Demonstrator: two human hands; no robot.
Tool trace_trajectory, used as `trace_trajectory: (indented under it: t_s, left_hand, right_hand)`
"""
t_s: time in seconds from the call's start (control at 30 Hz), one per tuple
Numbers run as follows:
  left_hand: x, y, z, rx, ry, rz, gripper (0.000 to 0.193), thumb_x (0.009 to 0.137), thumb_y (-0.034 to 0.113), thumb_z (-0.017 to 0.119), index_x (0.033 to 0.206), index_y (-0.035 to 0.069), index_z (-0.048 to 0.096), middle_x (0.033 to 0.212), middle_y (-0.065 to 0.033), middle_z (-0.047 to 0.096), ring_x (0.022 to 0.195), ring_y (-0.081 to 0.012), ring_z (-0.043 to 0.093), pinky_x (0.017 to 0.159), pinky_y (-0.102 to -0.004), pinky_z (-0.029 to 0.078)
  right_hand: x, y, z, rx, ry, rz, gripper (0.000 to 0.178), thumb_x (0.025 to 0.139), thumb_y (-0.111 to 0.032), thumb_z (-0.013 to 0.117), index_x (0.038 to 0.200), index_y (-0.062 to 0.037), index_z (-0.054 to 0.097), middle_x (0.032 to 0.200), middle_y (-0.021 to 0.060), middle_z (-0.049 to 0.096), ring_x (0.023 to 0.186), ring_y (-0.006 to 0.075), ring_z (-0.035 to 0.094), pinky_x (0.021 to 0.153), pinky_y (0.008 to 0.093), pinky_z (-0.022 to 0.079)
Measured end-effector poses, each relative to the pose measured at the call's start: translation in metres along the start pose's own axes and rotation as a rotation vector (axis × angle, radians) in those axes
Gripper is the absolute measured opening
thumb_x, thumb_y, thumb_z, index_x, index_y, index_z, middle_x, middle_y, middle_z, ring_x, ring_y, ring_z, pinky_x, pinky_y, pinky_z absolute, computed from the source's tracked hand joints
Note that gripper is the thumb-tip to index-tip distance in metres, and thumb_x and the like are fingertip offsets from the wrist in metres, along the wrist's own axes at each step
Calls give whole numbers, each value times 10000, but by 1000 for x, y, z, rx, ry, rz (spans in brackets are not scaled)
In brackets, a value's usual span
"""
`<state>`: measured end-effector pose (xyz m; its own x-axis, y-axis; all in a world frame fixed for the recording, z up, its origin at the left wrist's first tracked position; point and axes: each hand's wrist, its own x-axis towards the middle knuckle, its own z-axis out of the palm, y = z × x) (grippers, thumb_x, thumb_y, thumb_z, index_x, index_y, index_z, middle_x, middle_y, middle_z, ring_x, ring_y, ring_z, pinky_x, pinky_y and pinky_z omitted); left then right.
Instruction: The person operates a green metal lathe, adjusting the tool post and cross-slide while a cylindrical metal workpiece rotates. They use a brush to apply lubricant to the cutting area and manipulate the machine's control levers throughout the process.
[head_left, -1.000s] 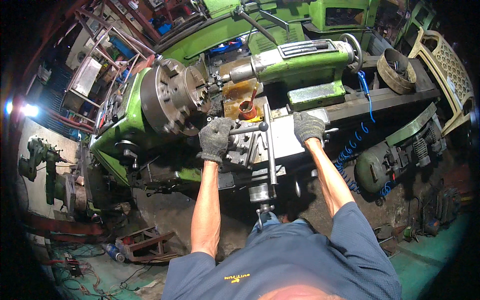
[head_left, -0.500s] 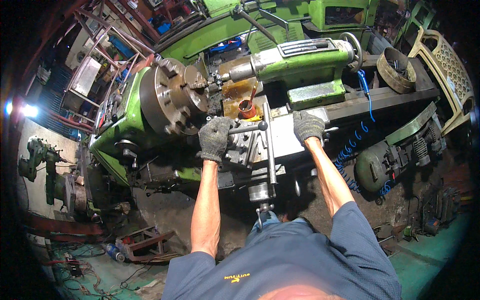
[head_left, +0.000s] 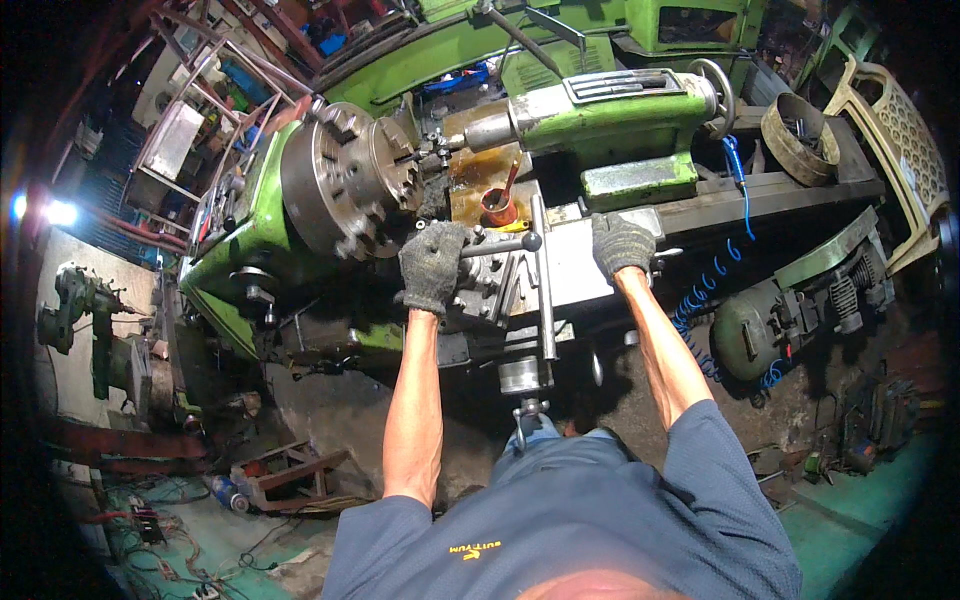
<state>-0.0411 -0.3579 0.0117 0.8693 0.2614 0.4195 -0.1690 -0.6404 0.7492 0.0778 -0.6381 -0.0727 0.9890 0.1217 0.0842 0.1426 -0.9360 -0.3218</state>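
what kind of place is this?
Most likely a machine shop. A green metal lathe with a big steel chuck fills the view, the gloved left hand is on its tool-post lever, and an electric motor sits on the floor.

The lathe (head_left: 420, 330) stands before the person, its chuck (head_left: 335, 180) at the left and the tailstock (head_left: 610, 110) at the right. Between them a small cup (head_left: 497, 207) sits behind the tool post lever (head_left: 500, 243), which the left hand (head_left: 432, 265) grips. The right hand (head_left: 620, 243) rests on the carriage (head_left: 570, 270), right of the lever. A coiled hose (head_left: 710, 290) hangs right of that hand, with a motor (head_left: 755, 335) on the floor below it
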Motion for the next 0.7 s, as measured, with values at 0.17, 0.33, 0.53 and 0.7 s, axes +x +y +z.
trace_trajectory:
  t_s: [0.17, 0.33, 0.53, 0.7]
  left_hand:
    - [0, 1, -1, 44, -13, 4, 206, 934, 172, 602, 891, 19, 732, 805, -132, 703, 726, -255, 677, 684, -373, 511]
    - [1, 7, 1, 38, -5, -14, 219, 943, 181, 593, 881, 27, 737, 804, -132, 703, 725, -253, 677, 683, -370, 510]
    - [0, 7, 0, 52, -9, -14, 228, 947, 181, 582, 887, 31, 743, 814, -126, 714, 736, -249, 685, 687, -365, 517]
    - [0, 6, 1, 12, -5, 6, 243, 963, 179, 589, 885, 7, 743, 801, -98, 723, 731, -197, 677, 694, -345, 512]
  right_hand:
    - [-1, -1, -3, -8, -7, 24, 508, 1026, -463, 371, 936, -96, 710, 880, 189, 723, 847, 419, 692, 790, 537, 513]
    - [0, 4, 8, -13, 79, 4, 481, 1022, -438, 396, 887, -93, 703, 790, 177, 715, 778, 390, 705, 739, 528, 522]
    - [2, 2, 3, 5, -23, 37, 503, 1020, -473, 378, 974, -105, 717, 921, 195, 726, 877, 432, 686, 808, 542, 516]
    - [-3, 1, -2, -14, 14, 19, 487, 1025, -444, 370, 964, -102, 711, 893, 174, 729, 865, 406, 697, 788, 532, 516]
